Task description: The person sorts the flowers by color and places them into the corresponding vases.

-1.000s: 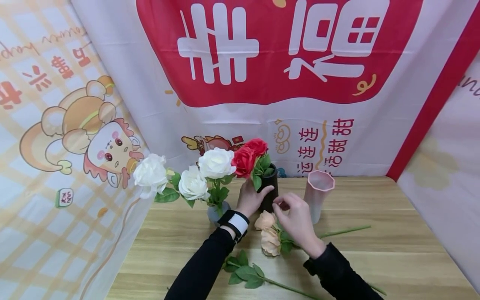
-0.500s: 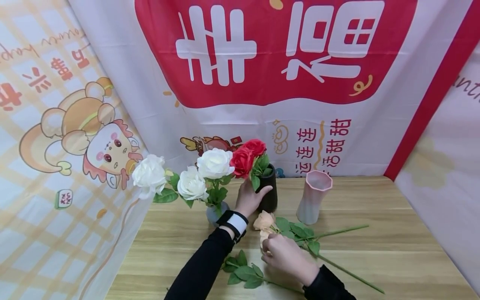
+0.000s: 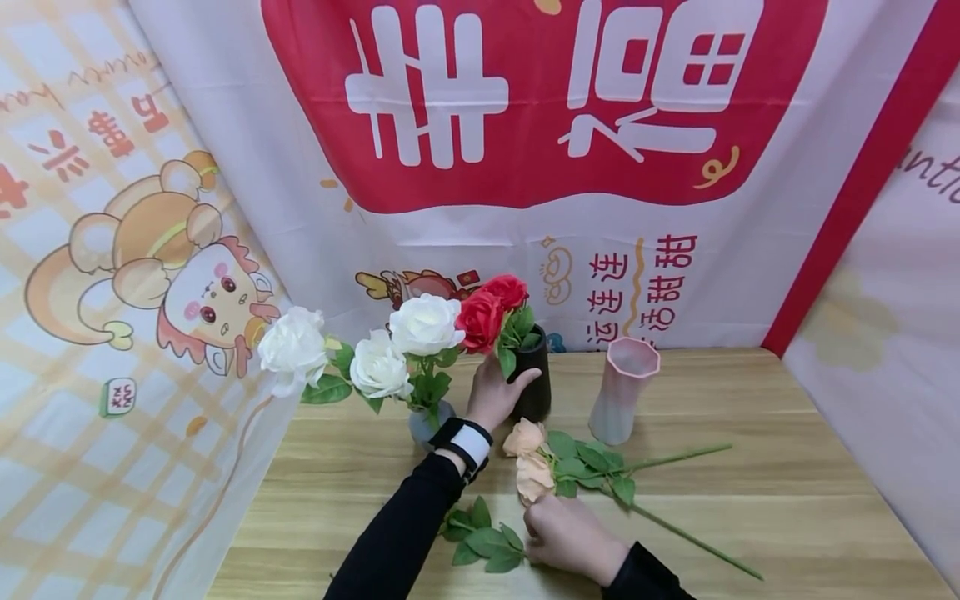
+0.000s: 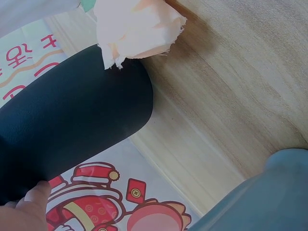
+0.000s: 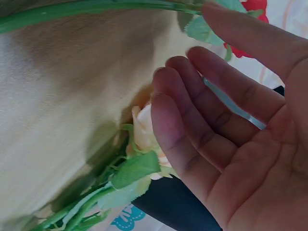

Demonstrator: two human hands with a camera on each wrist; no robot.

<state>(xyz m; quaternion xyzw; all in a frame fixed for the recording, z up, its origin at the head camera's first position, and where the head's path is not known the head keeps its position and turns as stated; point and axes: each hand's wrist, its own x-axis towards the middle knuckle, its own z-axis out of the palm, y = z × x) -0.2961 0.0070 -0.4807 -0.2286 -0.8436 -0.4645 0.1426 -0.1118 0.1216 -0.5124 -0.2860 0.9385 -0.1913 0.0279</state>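
Observation:
My left hand (image 3: 498, 396) holds the side of a black vase (image 3: 534, 387) with red artificial roses (image 3: 482, 318) in it. A fingertip lies along the dark vase wall (image 4: 86, 110) in the left wrist view. Low over the table, my right hand (image 3: 573, 540) is at a leafy green stem (image 3: 487, 543) that lies partly behind my left forearm. The right wrist view shows the thumb right at a green stem (image 5: 96, 6), with the other fingers bent loosely and a gap between them and the thumb. Peach roses (image 3: 536, 477) lie between the vase and my right hand.
A pink-and-white vase (image 3: 619, 400) stands right of the black one, with no flowers in it. White roses (image 3: 426, 325) rise from a blue-grey vase (image 3: 422, 427) on the left, leaning outward. Printed cloths hang behind the wooden table (image 3: 787, 483) and along its sides.
My right hand has moved from beside the black vase, over the peach roses, down to the leafy stem nearer me. The left hand keeps its hold on the black vase.

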